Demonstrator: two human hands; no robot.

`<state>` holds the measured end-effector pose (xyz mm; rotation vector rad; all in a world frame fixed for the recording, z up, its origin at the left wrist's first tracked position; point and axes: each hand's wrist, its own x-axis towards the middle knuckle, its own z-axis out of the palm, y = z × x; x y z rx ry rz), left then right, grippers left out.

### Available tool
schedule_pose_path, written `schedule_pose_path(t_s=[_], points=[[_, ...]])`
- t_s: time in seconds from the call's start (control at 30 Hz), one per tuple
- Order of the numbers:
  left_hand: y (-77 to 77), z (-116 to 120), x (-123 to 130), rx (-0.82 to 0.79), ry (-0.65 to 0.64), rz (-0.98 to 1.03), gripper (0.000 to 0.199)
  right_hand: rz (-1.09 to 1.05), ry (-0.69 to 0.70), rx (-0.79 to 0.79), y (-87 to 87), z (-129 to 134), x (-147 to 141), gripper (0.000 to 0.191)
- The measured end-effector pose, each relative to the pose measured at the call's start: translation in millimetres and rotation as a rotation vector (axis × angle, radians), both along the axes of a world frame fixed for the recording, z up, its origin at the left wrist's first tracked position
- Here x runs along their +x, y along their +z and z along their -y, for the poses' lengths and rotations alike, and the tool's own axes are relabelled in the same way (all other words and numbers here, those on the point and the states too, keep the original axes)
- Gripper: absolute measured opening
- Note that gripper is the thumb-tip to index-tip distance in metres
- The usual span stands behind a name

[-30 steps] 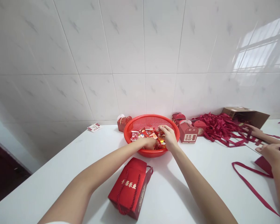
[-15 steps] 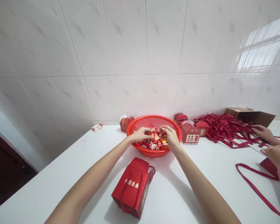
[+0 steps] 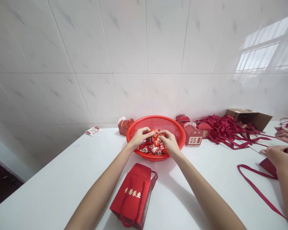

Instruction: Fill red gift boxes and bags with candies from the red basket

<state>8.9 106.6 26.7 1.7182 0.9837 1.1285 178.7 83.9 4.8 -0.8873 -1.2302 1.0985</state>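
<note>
A red plastic basket (image 3: 156, 158) stands near the wall with wrapped candies (image 3: 154, 149) in it. Over its left part is my left hand (image 3: 140, 138), thumb and fingers drawn together at a red wrapper. My right hand (image 3: 168, 142) faces it from the right side, its fingertips also closed among the candies. What exactly either one pinches is too small to tell. In front of the basket a red gift box (image 3: 132, 195) with rope handles lies on the white table (image 3: 69, 179), its flap open toward the basket.
Small red boxes (image 3: 193, 135) stand right of the basket, another box (image 3: 123, 127) behind its left rim. Farther right are a pile of dark red ribbons (image 3: 222, 129), a cardboard carton (image 3: 261, 119) and another person's hands (image 3: 279, 153). A card (image 3: 93, 131) lies at the left.
My hands have come closer together over the candies. The view has shifted slightly, and the other person's hands at the right have moved nearer each other.
</note>
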Motion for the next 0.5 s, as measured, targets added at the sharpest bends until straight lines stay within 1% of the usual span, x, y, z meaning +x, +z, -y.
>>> schedule_pose_path(t_s=[0.07,0.17,0.33,0.4,0.5], points=[[0.2,1.2,-1.1,0.009,0.021,0.016,0.053,0.009,0.016,-0.032,0.4,-1.4,0.8,0.021],[0.4,4.1,-0.6,0.010,0.016,0.028,0.054,0.020,0.041,-0.076,0.9,-1.9,1.8,0.025],[-1.3,12.3,0.9,0.047,-0.015,0.013,0.052,0.094,0.148,-0.053,2.8,3.2,0.9,0.024],[-2.0,15.2,1.1,0.055,-0.004,-0.006,0.049,0.130,0.191,-0.051,4.1,5.0,0.5,0.024],[-3.5,17.0,1.4,0.062,0.031,-0.006,0.044,0.140,0.217,-0.071,6.1,5.6,1.7,0.027]])
